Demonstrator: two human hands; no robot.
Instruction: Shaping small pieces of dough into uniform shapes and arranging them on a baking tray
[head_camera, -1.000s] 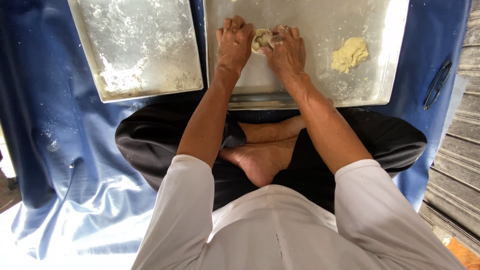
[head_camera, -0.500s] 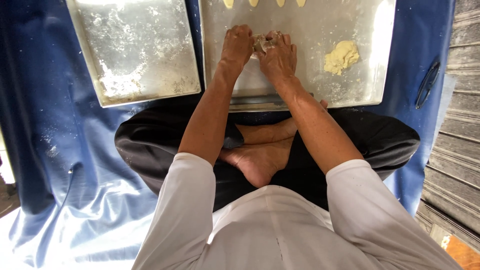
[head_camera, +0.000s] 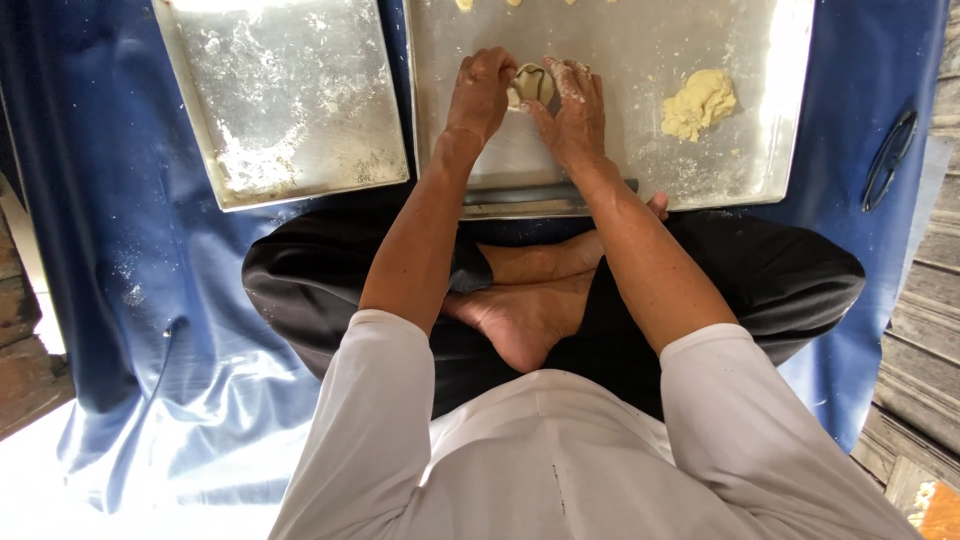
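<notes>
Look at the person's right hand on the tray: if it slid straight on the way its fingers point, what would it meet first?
The right hand points up and slightly left, fingertips already on the small dough piece held against the left hand. Beyond that, probably the small dough pieces at the tray's far edge.

what's on the tarp, counted

two metal trays (head_camera: 290, 100) lie side by side, both dusted with flour. one loose lump of dough (head_camera: 698, 102) sits on the right tray. one small dough piece (head_camera: 530, 85) is between two hands: one left hand (head_camera: 482, 90) and one right hand (head_camera: 572, 105). at least three pale shaped pieces (head_camera: 464, 4) peek in at the top edge, cut off by the frame. one blue tarp (head_camera: 110, 250) is under it all. one dark tool (head_camera: 888, 158) lies at the right. one bare foot (head_camera: 520, 315) shows fully, and one more in part.
</notes>
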